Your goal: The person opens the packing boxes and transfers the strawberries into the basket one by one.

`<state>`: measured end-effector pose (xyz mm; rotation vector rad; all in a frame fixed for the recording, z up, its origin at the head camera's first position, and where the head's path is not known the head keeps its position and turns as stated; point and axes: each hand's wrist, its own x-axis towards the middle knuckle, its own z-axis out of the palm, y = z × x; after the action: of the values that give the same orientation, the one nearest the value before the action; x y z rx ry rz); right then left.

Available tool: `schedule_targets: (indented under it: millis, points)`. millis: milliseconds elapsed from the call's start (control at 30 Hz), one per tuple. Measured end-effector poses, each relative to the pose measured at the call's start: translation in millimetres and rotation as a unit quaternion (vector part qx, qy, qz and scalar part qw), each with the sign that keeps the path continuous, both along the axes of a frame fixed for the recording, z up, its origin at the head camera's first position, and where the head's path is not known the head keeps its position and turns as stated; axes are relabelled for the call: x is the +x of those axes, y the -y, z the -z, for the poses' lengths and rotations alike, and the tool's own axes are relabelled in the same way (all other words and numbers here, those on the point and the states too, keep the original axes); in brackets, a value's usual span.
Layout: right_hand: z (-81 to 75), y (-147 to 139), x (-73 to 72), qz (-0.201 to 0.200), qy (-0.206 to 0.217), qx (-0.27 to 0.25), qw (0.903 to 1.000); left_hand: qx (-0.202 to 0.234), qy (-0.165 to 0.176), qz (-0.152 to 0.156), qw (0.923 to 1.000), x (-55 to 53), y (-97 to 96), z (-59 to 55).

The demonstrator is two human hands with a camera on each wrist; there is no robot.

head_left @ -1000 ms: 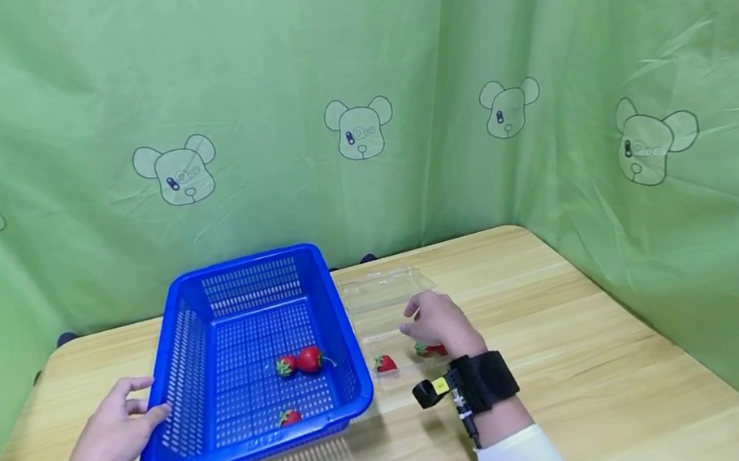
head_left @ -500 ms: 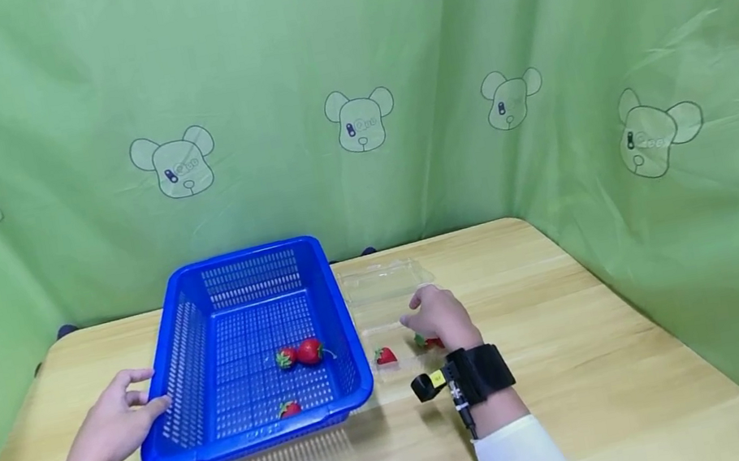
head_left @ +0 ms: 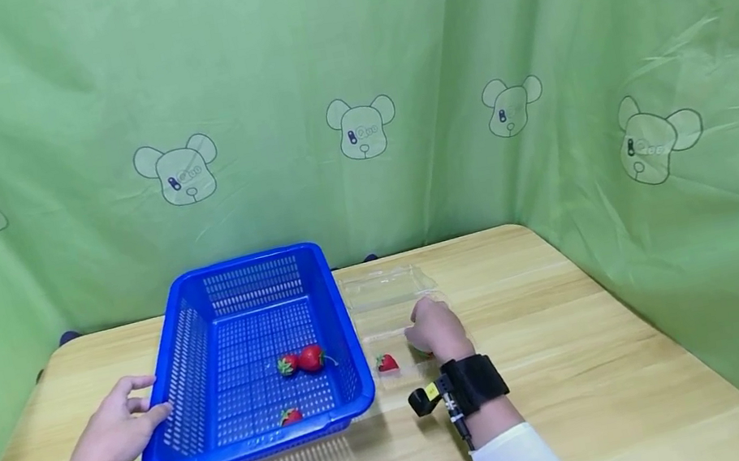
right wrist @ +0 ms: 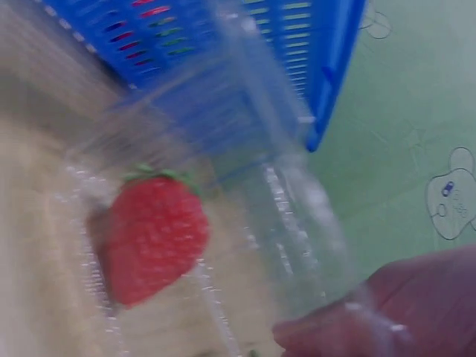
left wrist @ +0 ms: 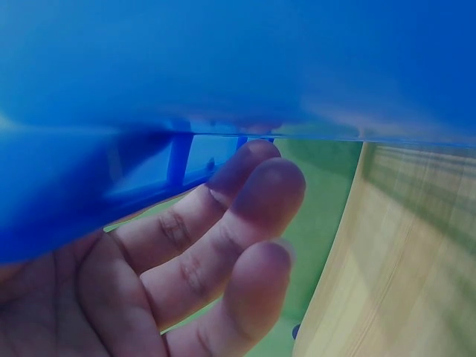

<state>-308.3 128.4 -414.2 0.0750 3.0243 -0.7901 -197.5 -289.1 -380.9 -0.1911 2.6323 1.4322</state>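
Observation:
My left hand (head_left: 118, 427) grips the left rim of a blue plastic basket (head_left: 260, 452); in the left wrist view, several fingers (left wrist: 268, 197) bend beneath the rim. Inside the basket lie a smaller strawberry (head_left: 287, 364), a larger red fruit (head_left: 311, 358) with a stem, and another strawberry (head_left: 290, 416) near the front. My right hand (head_left: 437, 330) reaches down into a clear plastic box (head_left: 380, 288), over a partly covered strawberry (head_left: 424, 353). Its fingertips are hidden, so I cannot tell whether they hold it. Another strawberry (right wrist: 156, 242) lies in the box to the left.
The wooden table (head_left: 589, 381) carries the basket and box side by side. A green curtain (head_left: 249, 54) with bear-head drawings hangs behind and along both sides. The basket's slatted shadow falls on the table before it.
My right hand has lowered into the box, its fingers turning downward and covering more of the right strawberry. The left hand and the basket stay put.

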Motion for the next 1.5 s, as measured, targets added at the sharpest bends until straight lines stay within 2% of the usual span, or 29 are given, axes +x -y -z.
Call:
schedule_targets:
  millis: [267, 533, 667, 933, 1133, 1500]
  points:
    - [12.0, 2, -5.1, -0.003, -0.01, 0.01, 0.9999, -0.004, -0.006, 0.0, 1.0, 1.4, -1.4, 0.0]
    - [13.1, 4, -5.1, -0.008, 0.0, -0.01, 0.9999, -0.008, -0.005, 0.001, 0.9999, 2.1, -1.6, -2.0]
    - [13.2, 3, -6.2, -0.016, -0.007, -0.016, 0.9997, -0.004, -0.001, 0.0, 1.0, 1.6, -1.2, -1.2]
    - [8.8, 3, -5.9, -0.008, -0.021, -0.056, 0.9982, 0.0, 0.002, -0.001, 1.0, 0.9, -1.2, -1.4]
    - [6.2, 4, -4.9, -0.015, -0.015, -0.078, 0.9967, -0.002, 0.001, -0.001, 1.0, -0.2, -0.8, -0.9]
    - [-0.6, 6, -2.2, -0.029, -0.031, -0.091, 0.995, -0.001, -0.005, 0.0, 1.0, 0.8, -0.4, -0.5]
